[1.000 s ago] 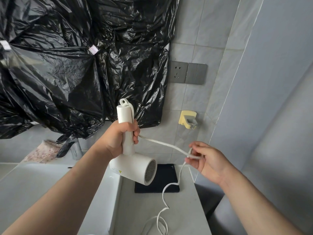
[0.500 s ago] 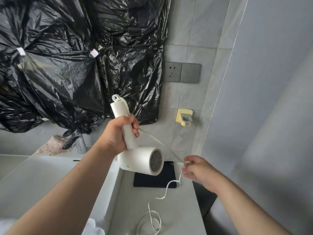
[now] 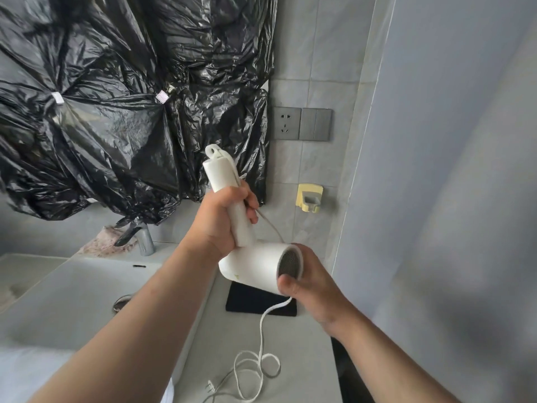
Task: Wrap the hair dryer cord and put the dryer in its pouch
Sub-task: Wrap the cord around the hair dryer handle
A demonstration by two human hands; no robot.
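The hair dryer (image 3: 252, 269) is plain white, with a grey mesh grille at the barrel's end. Its cord (image 3: 261, 338) is white too. The pouch (image 3: 255, 301) is solid black. Glossy black plastic sheeting (image 3: 116, 112) covers the wall. The socket plate (image 3: 302, 124) is dark grey, the wall hook (image 3: 309, 197) pale yellow, the desk (image 3: 305, 359) light grey.

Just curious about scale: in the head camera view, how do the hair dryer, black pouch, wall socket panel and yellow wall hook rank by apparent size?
1. hair dryer, nearest the camera
2. black pouch, partly hidden
3. wall socket panel
4. yellow wall hook
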